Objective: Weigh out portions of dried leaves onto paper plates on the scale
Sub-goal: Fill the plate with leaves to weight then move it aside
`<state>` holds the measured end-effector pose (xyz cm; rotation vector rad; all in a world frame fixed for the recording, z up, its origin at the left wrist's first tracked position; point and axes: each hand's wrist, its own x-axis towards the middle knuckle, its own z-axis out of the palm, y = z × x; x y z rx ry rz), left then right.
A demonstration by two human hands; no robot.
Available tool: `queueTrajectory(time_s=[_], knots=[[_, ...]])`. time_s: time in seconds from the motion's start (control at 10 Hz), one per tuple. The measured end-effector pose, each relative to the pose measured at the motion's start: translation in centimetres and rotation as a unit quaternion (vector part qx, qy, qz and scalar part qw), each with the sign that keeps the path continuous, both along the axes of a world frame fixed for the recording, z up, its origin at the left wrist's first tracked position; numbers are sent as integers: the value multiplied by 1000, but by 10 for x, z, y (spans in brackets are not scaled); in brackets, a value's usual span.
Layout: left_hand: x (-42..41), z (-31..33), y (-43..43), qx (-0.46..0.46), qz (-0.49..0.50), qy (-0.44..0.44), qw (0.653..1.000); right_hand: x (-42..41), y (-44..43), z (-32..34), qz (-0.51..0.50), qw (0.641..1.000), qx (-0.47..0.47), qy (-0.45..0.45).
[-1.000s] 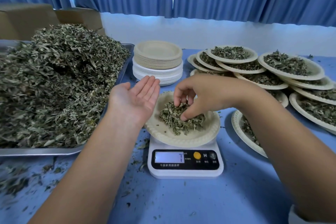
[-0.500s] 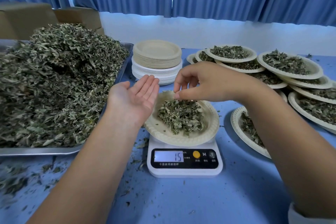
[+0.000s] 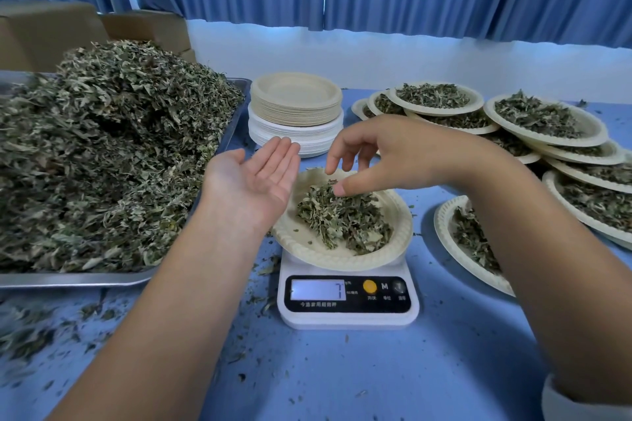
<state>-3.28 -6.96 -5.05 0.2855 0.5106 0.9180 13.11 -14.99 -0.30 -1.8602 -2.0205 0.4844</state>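
Observation:
A white digital scale (image 3: 349,301) stands at the table's middle, its lit display showing a 7. On it rests a paper plate (image 3: 398,215) holding a small heap of dried leaves (image 3: 345,219). My left hand (image 3: 253,181) hovers palm up and flat at the plate's left rim, holding nothing. Over the heap my right hand (image 3: 386,154) hangs with spread, loosely bent fingers; its thumb tip touches the top of the leaves.
A metal tray (image 3: 68,278) at the left carries a big mound of dried leaves (image 3: 102,154). A stack of unused paper plates (image 3: 295,113) stands behind the scale. Several filled plates (image 3: 543,120) overlap at the right. Leaf crumbs litter the blue table (image 3: 342,379).
My right hand lifted off the heap, then spread its fingers above it. The scale reading went from 7 to 15 and back to 7. The left hand stayed put.

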Motion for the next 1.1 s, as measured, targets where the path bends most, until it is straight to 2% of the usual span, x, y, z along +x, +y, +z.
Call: queueTrajectory(time_s=[0.2,0.4,0.5,0.6,0.7,0.8,0.9,1.1], knots=[[0,0,-1,-2,4,2,1000,-5,1,-4,14,998,-46,-42],[0,-1,2,24,9,20,999,-1,2,-2,-13,1000,-7,-18],[-1,5,5,140,35,169,975,9,3,-1,-38,999,19,-12],[-14,5,11,397,57,544,737,24,3,-3,-94,993,0,-75],[-25,1,17,464,-24,693,551,38,-3,-9,-161,978,-70,-113],[-24,-3,18,413,-132,662,611,42,-11,-20,-182,975,-122,-19],[-17,-7,13,395,-129,623,662,45,-15,-29,-189,974,-114,52],[18,-3,-9,346,-140,509,776,83,-37,-15,-236,966,-98,39]])
